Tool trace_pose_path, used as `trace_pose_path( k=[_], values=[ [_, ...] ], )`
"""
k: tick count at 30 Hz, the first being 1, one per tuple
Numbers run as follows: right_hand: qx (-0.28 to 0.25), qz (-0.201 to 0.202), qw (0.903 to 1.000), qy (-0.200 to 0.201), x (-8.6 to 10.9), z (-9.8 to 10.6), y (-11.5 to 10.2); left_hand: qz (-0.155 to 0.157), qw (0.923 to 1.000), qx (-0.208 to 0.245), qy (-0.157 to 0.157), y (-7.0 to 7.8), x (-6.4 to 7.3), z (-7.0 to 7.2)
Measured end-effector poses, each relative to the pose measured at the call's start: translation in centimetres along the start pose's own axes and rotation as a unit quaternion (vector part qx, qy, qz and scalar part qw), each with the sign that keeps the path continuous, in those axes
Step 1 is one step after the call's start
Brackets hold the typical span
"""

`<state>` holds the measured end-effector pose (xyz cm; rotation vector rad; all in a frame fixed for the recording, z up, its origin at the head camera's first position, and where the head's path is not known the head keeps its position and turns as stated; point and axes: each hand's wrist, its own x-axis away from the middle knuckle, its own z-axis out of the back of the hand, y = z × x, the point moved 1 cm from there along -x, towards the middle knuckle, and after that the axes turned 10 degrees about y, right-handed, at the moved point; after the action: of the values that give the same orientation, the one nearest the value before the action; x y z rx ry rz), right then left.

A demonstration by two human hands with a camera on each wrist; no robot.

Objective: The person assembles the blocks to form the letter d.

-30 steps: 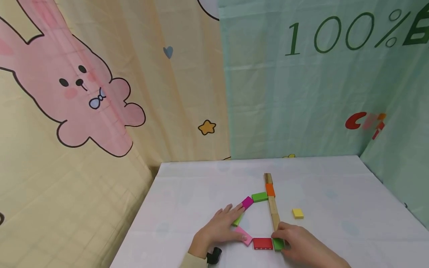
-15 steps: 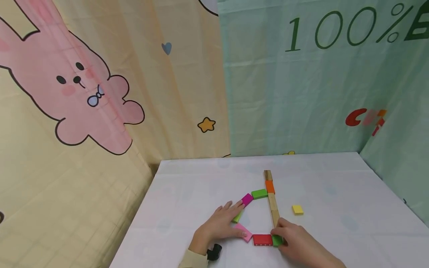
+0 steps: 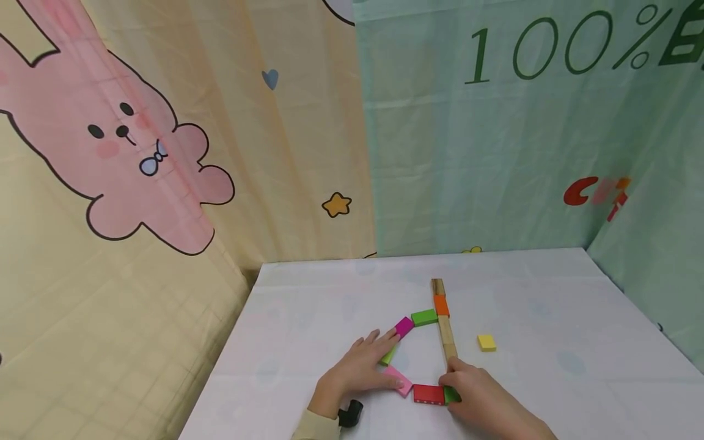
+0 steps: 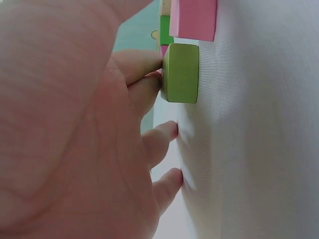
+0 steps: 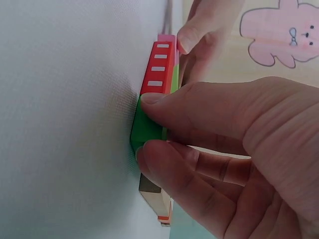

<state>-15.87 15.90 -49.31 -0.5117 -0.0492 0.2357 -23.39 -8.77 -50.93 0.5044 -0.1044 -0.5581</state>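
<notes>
My left hand [image 3: 360, 370] rests spread over the left side of an outline of toy blocks. Its fingers touch the lime green block [image 4: 182, 74] and reach to the magenta block [image 3: 404, 327]; the thumb lies on the pink block [image 3: 398, 380]. At the near right corner my right hand [image 3: 484, 394] pinches a green block [image 5: 147, 124] between thumb and fingers. This block's end meets the red block [image 3: 429, 394], which has white marks on its side. Plain wooden blocks [image 3: 447, 336] form a line up the right side, partly hidden by the right hand.
A second green block [image 3: 425, 318] joins the line at an orange block [image 3: 442, 304]. Apart on the right lies a yellow block [image 3: 486, 343]. The white-covered table [image 3: 308, 305] is backed by printed curtains [image 3: 467, 165]. A black device [image 3: 350, 414] sits at the left wrist.
My right hand has shifted slightly left with the green block, up against the red one. The left hand stays in place. The head view has drifted a little.
</notes>
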Motion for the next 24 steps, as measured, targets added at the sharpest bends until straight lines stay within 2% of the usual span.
trace_pose_path(
  k=[5,12,18,24],
  values=[
    [0.008,-0.003,0.9999,0.008,0.0,-0.2,-0.3,-0.004,1.0,0.001,-0.002,0.0,0.1,0.0],
    [0.037,0.016,0.9986,0.035,0.1,-0.5,-0.9,0.0,1.0,0.005,-0.004,0.1,0.1,0.3],
    [0.055,-0.005,0.9979,0.034,0.1,-0.9,-1.6,0.013,0.9998,0.011,-0.006,0.2,0.1,0.2],
    [0.074,-0.002,0.9967,0.033,0.3,-1.1,-2.0,0.01,0.9998,0.015,-0.005,-0.2,0.0,0.0]
  ],
)
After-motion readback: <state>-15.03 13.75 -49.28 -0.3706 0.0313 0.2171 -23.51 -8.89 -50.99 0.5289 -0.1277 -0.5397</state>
